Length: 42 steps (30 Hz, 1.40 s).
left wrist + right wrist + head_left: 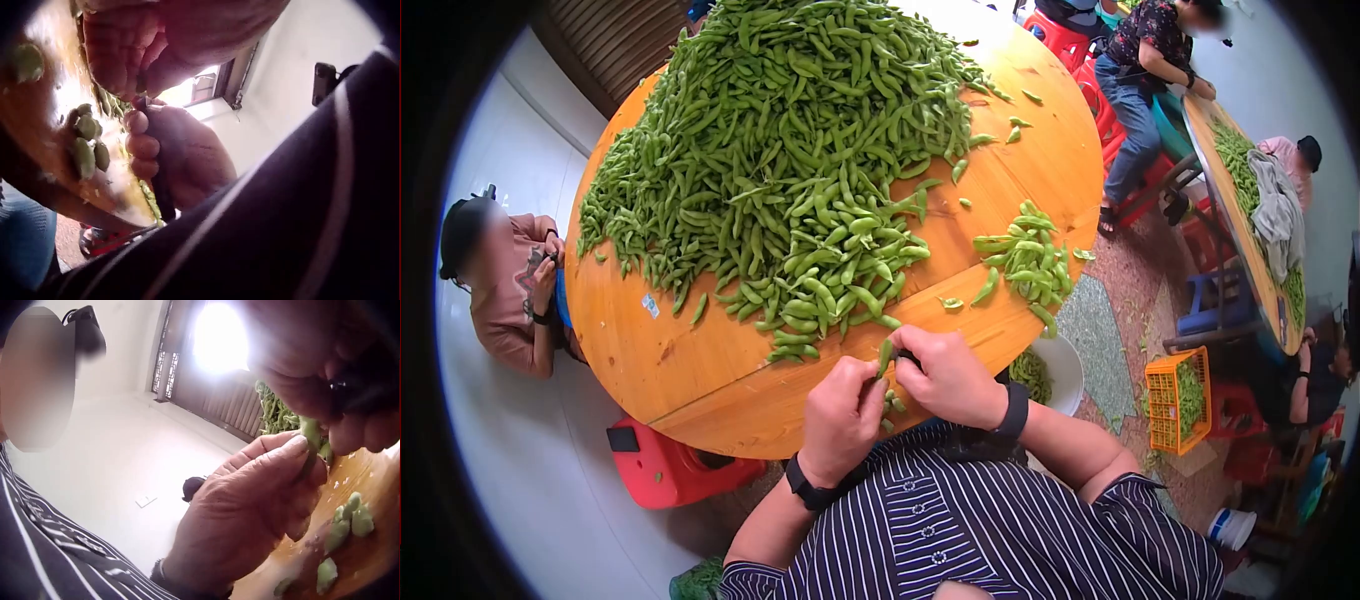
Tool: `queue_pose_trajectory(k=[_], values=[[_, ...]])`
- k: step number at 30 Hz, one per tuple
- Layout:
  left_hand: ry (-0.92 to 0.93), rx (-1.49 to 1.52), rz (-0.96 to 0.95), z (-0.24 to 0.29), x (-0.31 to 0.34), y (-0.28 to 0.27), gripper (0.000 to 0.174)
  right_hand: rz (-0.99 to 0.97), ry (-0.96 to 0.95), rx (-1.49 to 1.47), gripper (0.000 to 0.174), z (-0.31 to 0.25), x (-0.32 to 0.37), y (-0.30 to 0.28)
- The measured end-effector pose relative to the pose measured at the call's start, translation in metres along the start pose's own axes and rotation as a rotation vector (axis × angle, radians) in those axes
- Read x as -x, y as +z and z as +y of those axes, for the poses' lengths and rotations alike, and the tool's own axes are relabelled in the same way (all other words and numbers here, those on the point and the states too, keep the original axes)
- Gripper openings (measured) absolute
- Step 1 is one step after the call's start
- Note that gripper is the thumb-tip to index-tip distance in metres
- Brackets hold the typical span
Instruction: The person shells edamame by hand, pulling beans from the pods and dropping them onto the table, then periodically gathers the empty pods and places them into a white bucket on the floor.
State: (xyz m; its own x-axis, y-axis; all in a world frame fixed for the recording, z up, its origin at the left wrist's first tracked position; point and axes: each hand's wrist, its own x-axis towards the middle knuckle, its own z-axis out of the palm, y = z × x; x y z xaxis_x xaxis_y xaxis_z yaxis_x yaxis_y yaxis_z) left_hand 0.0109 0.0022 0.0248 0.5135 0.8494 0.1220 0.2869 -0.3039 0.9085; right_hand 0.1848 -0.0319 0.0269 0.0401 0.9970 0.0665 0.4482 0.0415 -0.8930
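Note:
My left hand [842,415] pinches a green pod [885,357] between thumb and fingers at the table's near edge; the right wrist view shows that pod [309,434] upright in the grip. Close against it, my right hand [952,378] curls round a dark-handled tool, whose dark handle [164,165] and small metal end show in the left wrist view. The tool's end is at the pod, partly hidden by fingers. Several pods [355,519] lie on the wood below the hands. A large heap of pods [780,150] covers much of the round table [730,405].
A smaller pile of pods [1032,262] lies at the table's right side, above a pale bowl [1068,375] holding more. A red stool [650,470] stands below left. One person [520,290] sits at left; others are around a second table at right, near a yellow crate [1165,400].

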Motion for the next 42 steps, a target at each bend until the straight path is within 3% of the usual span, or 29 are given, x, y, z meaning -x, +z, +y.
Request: queue_pose_trajectory(k=[2, 4, 6, 8, 9, 13, 15, 17, 19, 20, 21, 22, 28, 30, 33, 35, 38, 42], values=[[0.373, -0.303, 0.039, 0.001, -0.003, 0.0, 0.017, 0.006, 0.009, -0.02, 0.021, -0.002, -0.001, 0.003], [0.379, -0.308, 0.031, -0.001, 0.0, -0.001, 0.017, 0.014, 0.016, -0.04, 0.02, 0.0, -0.002, 0.004], [0.199, -0.157, -0.023, -0.003, 0.004, -0.003, 0.014, -0.062, -0.069, -0.08, 0.017, 0.01, -0.004, 0.005], [-0.102, 0.249, -0.073, -0.009, 0.007, -0.004, 0.01, -0.096, -0.079, -0.07, 0.014, 0.011, -0.006, 0.001], [-0.361, 0.543, -0.155, -0.008, 0.008, -0.01, 0.011, -0.129, -0.097, -0.056, 0.012, 0.011, -0.007, -0.001], [-0.497, 0.881, -0.243, -0.017, 0.001, -0.016, 0.012, -0.145, -0.068, -0.079, 0.011, 0.004, -0.008, -0.008], [-0.537, 0.881, -0.258, -0.015, -0.002, -0.016, 0.012, -0.321, 0.336, -0.384, 0.013, -0.003, -0.008, -0.014], [-0.577, 0.881, -0.273, -0.01, -0.003, -0.014, 0.013, -0.292, 0.326, -0.355, 0.013, -0.002, -0.007, -0.014], [-0.236, 0.251, -0.171, -0.002, -0.001, -0.005, 0.017, -0.267, 0.312, -0.324, 0.014, 0.001, -0.007, -0.011], [-0.237, 0.251, -0.165, 0.0, -0.002, -0.005, 0.017, -0.176, 0.139, -0.19, 0.014, 0.004, -0.005, -0.008], [-0.055, 0.001, -0.126, 0.001, -0.003, -0.006, 0.02, -0.081, -0.033, -0.058, 0.014, 0.006, -0.005, -0.005], [0.129, -0.249, -0.087, 0.002, -0.005, -0.006, 0.022, -0.083, -0.036, -0.059, 0.014, 0.004, -0.005, -0.005], [0.244, -0.315, 0.037, -0.001, -0.006, 0.004, 0.018, -0.063, 0.049, -0.158, 0.013, 0.003, -0.004, -0.004], [0.242, -0.298, 0.045, -0.004, -0.004, 0.005, 0.018, -0.106, 0.193, -0.368, 0.011, 0.006, -0.003, -0.002], [0.122, -0.092, 0.019, -0.006, -0.003, 0.004, 0.015, -0.162, 0.286, -0.475, 0.01, 0.007, -0.004, -0.002], [-0.409, 0.447, -0.076, -0.003, -0.002, 0.001, 0.015, -0.194, 0.325, -0.55, 0.01, 0.005, -0.005, -0.005], [-0.568, 0.652, -0.083, -0.001, -0.005, -0.002, 0.022, -0.259, 0.378, -0.636, 0.008, 0.007, -0.006, -0.006], [-0.605, 0.761, -0.119, -0.007, -0.006, -0.007, 0.024, -0.313, 0.442, -0.724, 0.01, 0.004, -0.008, -0.01]])
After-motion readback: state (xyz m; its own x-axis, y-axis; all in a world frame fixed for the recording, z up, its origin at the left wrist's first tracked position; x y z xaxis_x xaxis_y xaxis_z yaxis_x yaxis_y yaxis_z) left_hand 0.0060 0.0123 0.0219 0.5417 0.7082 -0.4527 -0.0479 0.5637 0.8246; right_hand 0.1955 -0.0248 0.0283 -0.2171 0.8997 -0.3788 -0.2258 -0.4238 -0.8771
